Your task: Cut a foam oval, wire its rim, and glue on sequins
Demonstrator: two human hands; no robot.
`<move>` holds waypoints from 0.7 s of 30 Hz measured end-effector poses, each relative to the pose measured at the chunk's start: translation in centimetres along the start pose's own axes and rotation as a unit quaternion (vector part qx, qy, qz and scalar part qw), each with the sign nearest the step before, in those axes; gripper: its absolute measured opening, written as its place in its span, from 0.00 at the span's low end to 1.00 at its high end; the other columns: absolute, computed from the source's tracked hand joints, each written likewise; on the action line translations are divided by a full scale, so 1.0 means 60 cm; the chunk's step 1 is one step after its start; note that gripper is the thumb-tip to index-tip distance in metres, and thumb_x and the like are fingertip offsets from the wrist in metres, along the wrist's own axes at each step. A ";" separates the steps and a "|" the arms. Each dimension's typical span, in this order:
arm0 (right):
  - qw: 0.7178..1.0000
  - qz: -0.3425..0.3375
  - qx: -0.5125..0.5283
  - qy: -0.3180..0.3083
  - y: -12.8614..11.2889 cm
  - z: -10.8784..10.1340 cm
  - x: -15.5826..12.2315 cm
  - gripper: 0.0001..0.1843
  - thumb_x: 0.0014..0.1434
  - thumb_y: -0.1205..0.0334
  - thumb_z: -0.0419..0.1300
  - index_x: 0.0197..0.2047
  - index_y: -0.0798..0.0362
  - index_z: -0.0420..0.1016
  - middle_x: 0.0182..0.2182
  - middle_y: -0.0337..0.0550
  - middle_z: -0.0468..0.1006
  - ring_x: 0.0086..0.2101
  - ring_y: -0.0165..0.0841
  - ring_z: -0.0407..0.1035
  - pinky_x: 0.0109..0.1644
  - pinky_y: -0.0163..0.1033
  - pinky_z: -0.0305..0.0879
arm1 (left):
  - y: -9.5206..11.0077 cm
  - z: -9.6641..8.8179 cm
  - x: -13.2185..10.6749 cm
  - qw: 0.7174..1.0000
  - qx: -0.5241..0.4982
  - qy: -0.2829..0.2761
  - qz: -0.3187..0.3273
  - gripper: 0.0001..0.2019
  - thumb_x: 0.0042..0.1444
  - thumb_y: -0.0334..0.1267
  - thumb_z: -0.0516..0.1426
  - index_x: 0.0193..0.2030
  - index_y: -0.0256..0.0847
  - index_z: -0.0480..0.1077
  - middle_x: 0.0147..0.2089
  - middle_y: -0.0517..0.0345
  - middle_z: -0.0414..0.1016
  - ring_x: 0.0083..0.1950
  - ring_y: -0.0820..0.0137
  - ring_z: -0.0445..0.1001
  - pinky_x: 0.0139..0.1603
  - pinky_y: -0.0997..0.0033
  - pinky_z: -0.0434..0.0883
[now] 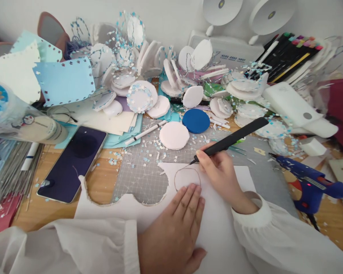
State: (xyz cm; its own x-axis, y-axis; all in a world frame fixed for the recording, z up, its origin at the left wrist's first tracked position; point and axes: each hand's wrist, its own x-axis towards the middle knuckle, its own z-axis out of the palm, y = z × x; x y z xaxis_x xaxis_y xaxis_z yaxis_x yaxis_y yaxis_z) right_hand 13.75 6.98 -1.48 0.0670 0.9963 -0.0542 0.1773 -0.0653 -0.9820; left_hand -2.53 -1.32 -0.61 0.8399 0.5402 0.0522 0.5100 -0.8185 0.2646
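Note:
A white foam sheet [217,213] lies on a grey cutting mat [143,171], with rounded bites cut out of its left edge. My left hand [175,224] rests flat on the sheet, fingers together and stretched out, just below a circle [187,179] traced or cut into it. My right hand [220,173] grips a black pen-shaped cutting tool [234,139], whose tip touches the circle's upper right edge. A white foam disc [174,135] and a blue disc [196,120] lie on the mat beyond.
A dark phone [72,161] lies at left by a clear tub [20,118]. A blue glue gun [311,182] sits at right. Piles of white discs [140,97], blue punched paper [64,80] and markers [288,53] crowd the back. Confetti scraps litter the mat.

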 end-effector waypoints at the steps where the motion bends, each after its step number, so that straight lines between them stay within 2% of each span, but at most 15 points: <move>1: 1.000 -0.004 -0.005 -0.001 -0.001 0.000 0.000 0.14 0.57 0.50 0.61 0.33 0.51 0.66 0.19 0.31 0.62 0.19 0.26 0.56 0.22 0.34 0.54 | 0.000 0.000 0.000 1.000 0.000 0.000 -0.002 0.35 0.63 0.50 0.45 0.65 0.18 0.51 0.68 0.25 0.49 0.70 0.44 0.49 0.68 0.53 0.38; 11: 0.994 -0.064 -0.090 0.011 -0.007 0.005 -0.006 0.11 0.56 0.52 0.61 0.32 0.51 0.69 0.23 0.38 0.68 0.25 0.32 0.63 0.26 0.36 0.59 | 0.001 0.004 -0.001 1.000 -0.002 0.008 -0.007 0.35 0.63 0.50 0.45 0.65 0.18 0.51 0.68 0.25 0.48 0.70 0.44 0.48 0.69 0.53 0.37; 21: 0.988 -0.074 -0.119 0.060 -0.006 0.009 -0.013 0.10 0.56 0.55 0.62 0.30 0.51 0.68 0.21 0.37 0.68 0.23 0.30 0.62 0.25 0.36 0.59 | 0.000 0.001 -0.001 1.000 -0.014 -0.002 -0.005 0.35 0.63 0.50 0.45 0.65 0.18 0.51 0.68 0.24 0.47 0.71 0.44 0.47 0.69 0.53 0.36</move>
State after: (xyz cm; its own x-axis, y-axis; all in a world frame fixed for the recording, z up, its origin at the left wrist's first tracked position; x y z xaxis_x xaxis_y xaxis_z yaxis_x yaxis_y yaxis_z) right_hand 13.12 6.25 -1.17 0.1361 0.9831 0.1223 0.4193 0.0547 -0.9062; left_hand -2.55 -1.35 -0.67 0.8355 0.5475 0.0465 0.5130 -0.8075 0.2912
